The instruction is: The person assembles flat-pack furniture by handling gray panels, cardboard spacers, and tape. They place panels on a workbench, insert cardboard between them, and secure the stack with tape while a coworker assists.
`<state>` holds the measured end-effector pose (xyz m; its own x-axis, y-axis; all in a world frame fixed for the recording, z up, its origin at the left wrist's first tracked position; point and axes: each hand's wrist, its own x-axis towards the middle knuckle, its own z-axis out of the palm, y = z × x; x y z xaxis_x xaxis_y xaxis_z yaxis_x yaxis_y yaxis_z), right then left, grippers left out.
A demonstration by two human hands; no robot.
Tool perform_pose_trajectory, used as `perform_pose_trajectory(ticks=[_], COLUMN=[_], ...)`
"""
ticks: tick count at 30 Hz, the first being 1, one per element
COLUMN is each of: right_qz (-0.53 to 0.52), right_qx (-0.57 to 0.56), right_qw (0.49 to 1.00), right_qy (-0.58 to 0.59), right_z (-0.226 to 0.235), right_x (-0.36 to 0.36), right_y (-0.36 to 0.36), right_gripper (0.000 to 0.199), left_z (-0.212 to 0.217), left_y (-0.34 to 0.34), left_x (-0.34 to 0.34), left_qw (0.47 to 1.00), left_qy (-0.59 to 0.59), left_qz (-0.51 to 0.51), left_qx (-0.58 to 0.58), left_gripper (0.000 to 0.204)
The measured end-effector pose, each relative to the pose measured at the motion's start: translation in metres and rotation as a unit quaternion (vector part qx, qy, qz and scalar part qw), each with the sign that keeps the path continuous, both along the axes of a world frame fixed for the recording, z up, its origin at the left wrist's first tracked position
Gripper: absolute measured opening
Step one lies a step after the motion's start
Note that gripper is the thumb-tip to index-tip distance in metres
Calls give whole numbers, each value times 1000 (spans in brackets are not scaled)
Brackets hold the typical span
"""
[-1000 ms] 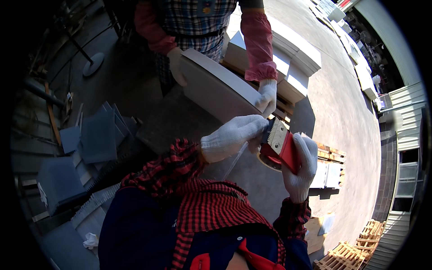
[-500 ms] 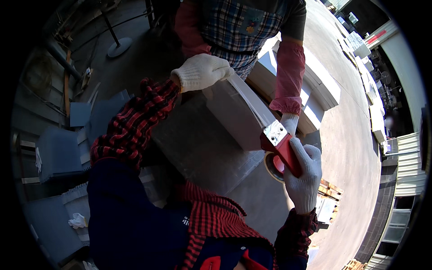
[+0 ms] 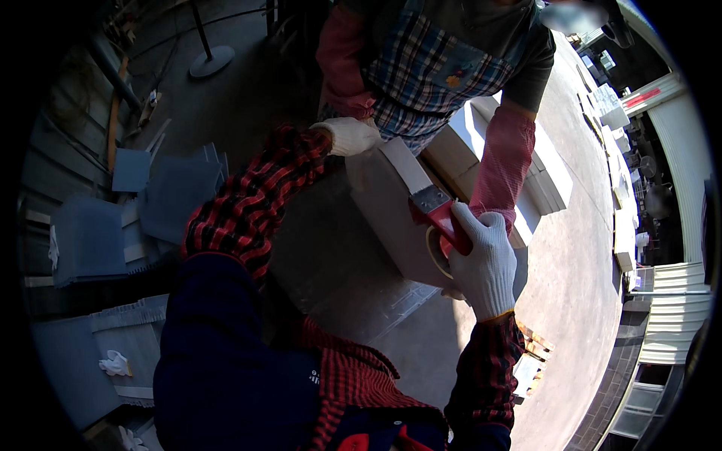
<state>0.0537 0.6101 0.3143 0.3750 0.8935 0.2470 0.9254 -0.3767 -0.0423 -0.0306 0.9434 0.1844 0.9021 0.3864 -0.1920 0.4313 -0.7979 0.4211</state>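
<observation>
A white carton (image 3: 391, 218) stands on edge in front of me, its narrow top side running away from me. My right hand (image 3: 485, 263), in a white knit glove, grips the red handle of a tape dispenser (image 3: 449, 225). The dispenser's metal head rests on the carton's narrow top, and its tape roll (image 3: 436, 248) hangs beside the carton. At the carton's far end, my gloved left hand (image 3: 353, 137) holds the corner with fingers together; its fingertips are partly hidden. A co-worker's pink sleeve (image 3: 505, 161) reaches down behind my right hand, which hides that person's hand.
Across from me stands a co-worker in a plaid apron (image 3: 414, 75). White cartons (image 3: 538, 180) are stacked at the right. Grey flat sheets (image 3: 90, 240) lie in stacks at the left, with a white glove (image 3: 115, 364) on one. A round stand base (image 3: 212, 62) sits far left.
My right hand has moved up and left with the tape dispenser, whose head now lies on the carton's top. My left hand has dropped lower at the far end. The view has shifted slightly.
</observation>
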Motion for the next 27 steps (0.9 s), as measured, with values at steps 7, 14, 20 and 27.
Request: perform_pose_trajectory(ticks=[7, 14, 20, 27], right_qz=[-11, -10, 2, -11], right_qx=[-9, -3, 15, 21], right_qw=[1000, 999, 999, 998], right_qy=[-24, -44, -52, -50], right_z=[-7, -12, -16, -19], right_x=[-2, -11, -5, -12], right_y=[-3, 0, -6, -9], right_gripper=[53, 52, 52, 53], left_z=[15, 6, -37, -43], left_y=[-30, -41, -82, -128], left_x=[-8, -18, -39, -57], left_qw=[995, 972, 954, 903], left_qy=[38, 148, -148, -409], left_qz=[26, 122, 256, 46], left_qx=[-91, -138, -49, 124], left_gripper=[49, 45, 50, 67])
